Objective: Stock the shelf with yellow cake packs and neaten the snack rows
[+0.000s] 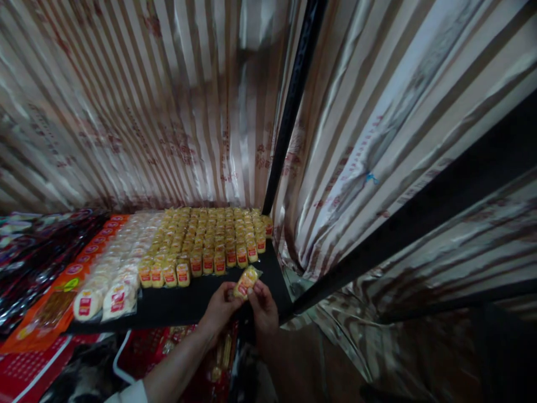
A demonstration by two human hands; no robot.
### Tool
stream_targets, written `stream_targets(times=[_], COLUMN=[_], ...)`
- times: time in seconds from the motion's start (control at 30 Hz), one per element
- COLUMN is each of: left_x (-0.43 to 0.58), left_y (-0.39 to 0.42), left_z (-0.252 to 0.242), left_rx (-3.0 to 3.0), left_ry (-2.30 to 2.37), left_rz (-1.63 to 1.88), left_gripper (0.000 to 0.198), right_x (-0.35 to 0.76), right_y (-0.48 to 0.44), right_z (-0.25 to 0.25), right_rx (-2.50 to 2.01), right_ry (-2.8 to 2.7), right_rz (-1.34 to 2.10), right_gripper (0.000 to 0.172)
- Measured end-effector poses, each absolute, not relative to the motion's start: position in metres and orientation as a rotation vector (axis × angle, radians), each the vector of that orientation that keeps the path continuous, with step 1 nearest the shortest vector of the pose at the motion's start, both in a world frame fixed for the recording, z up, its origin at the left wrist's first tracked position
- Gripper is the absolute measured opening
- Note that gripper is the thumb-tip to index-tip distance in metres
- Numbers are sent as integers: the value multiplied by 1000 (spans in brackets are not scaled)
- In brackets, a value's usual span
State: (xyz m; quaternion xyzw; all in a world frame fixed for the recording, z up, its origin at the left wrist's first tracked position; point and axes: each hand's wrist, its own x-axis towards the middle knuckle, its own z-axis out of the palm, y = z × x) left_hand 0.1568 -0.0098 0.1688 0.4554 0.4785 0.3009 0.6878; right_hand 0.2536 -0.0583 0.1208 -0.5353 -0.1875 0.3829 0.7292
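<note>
Both my hands hold one small yellow packet [245, 281] with a red label, just above the front edge of a black shelf [184, 302]. My left hand [218, 309] pinches its lower left side. My right hand [263, 307] pinches its right side. Just behind the hands, several rows of the same yellow packets [210, 235] lie on the shelf, reaching back to the striped curtain [159, 112].
White round packets with red labels [113, 268] lie left of the yellow rows, then orange packets [59, 296] and dark packets [29, 252]. A black upright post [293, 101] rises at the shelf's back right corner. A black rail [411, 224] slants across the right. Red packaging [168, 347] lies below the shelf.
</note>
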Motion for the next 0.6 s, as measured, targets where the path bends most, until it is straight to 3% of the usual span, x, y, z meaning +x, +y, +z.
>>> stream_targets(times=[0.17, 0.37, 0.6], left_x=[177, 209, 238], left_y=[28, 57, 96], left_z=[191, 208, 235], left_rx=[1529, 1690, 1759], left_ry=[1048, 904, 1017], left_rz=[643, 625, 815], left_gripper=[54, 30, 36], right_x=[279, 300, 329], right_y=[-53, -39, 3], right_z=[126, 124, 116], right_rx=[-1274, -1358, -1635], right_ry=[-577, -663, -813], right_rz=[769, 685, 357], right_gripper=[49, 49, 59])
